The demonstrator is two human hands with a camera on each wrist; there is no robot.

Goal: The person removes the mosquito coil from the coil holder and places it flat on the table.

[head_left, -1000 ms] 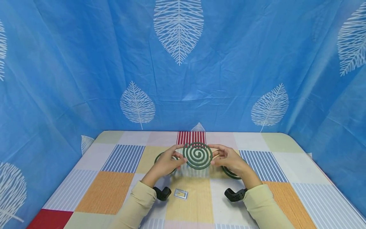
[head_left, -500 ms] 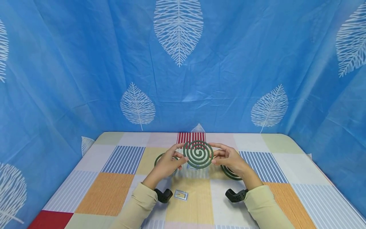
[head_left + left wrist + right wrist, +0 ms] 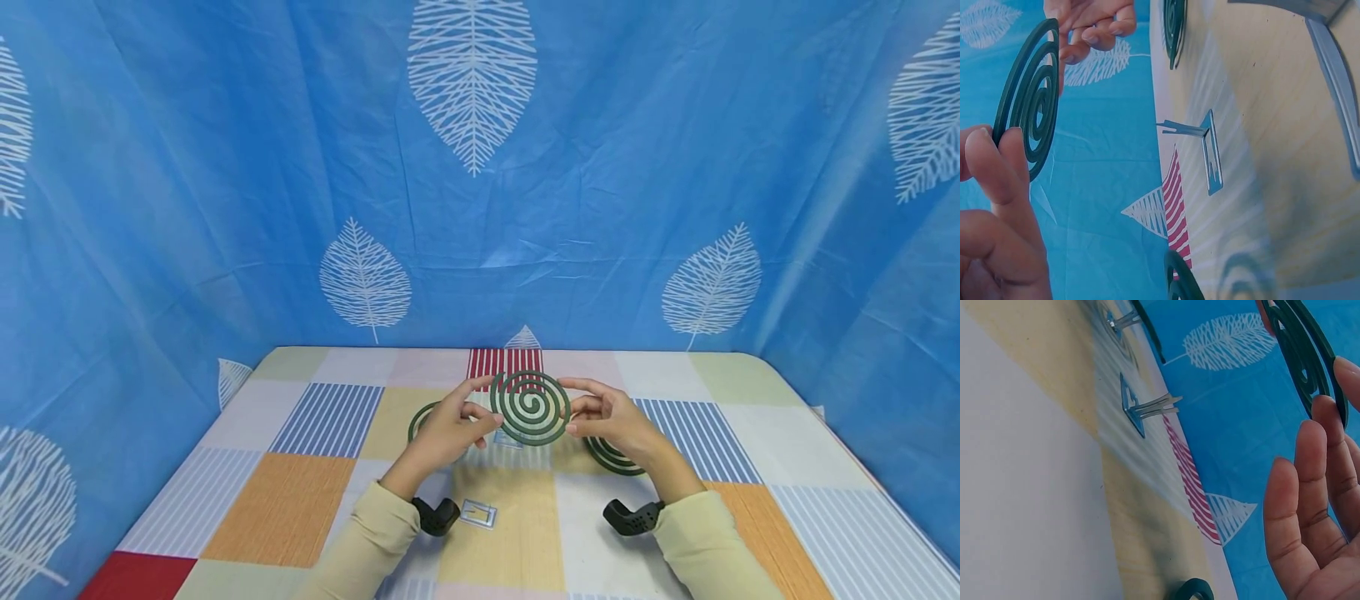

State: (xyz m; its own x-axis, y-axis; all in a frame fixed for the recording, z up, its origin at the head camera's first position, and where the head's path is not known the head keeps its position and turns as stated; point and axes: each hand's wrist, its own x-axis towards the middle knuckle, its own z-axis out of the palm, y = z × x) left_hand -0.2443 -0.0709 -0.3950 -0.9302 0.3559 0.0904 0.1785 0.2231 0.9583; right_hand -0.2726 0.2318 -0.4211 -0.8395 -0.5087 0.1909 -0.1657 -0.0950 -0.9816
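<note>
A green mosquito coil is held up face-on over the middle of the table by both hands. My left hand pinches its left edge between thumb and fingers. At the opposite edge, my right hand holds it with thumb and fingertips, its other fingers extended in the right wrist view. Below the coil lies a small metal coil stand, its prong bent upward. A second coil is partly hidden behind the left hand. Another coil sits under the right hand, partly covered.
A second metal stand lies flat nearer me, beside the left wrist camera. Another stand shows close to the left coil in the right wrist view. A checked cloth covers the table, and a blue leaf-print curtain encloses it.
Both hands and the held coil have shifted slightly to the right. The grip at the coil's two edges stays the same, and the other coils remain in place.
</note>
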